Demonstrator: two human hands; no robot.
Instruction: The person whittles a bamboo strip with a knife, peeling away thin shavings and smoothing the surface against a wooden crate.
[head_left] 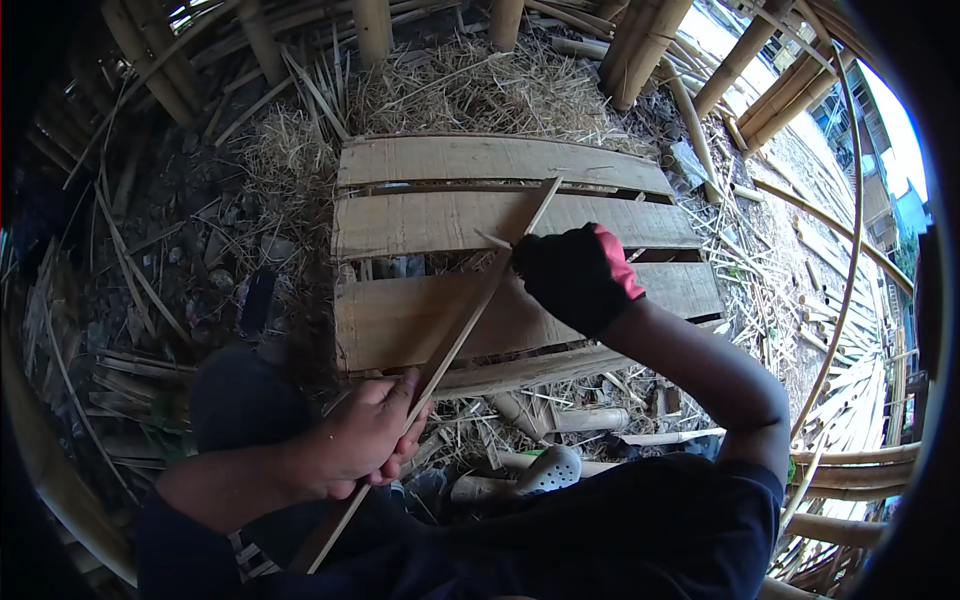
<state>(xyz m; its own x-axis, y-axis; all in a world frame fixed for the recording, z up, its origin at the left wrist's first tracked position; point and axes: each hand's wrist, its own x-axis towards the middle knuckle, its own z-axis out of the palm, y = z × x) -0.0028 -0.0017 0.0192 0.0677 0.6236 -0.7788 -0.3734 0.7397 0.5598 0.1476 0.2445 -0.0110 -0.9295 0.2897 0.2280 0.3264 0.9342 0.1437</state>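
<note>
My left hand (372,432), bare, is wrapped round the lower part of a long, split bamboo strip (455,345). The strip slants from my lap up and right across a low slatted wooden bench. Closed in a black glove with a red cuff side, my right hand (580,278) is against the strip's upper part. A short pale blade, apparently a knife (492,239), sticks out to the left of that fist; its handle is hidden inside the glove. The strip's upper tip shows beyond the right hand, over the bench's planks (420,222).
Bamboo posts (645,45) stand behind the bench, with a heap of straw-like shavings (470,90) between. Loose strips and debris litter the ground on the left. More split bamboo (840,400) lies at right. A perforated grey clog (552,470) is below the bench.
</note>
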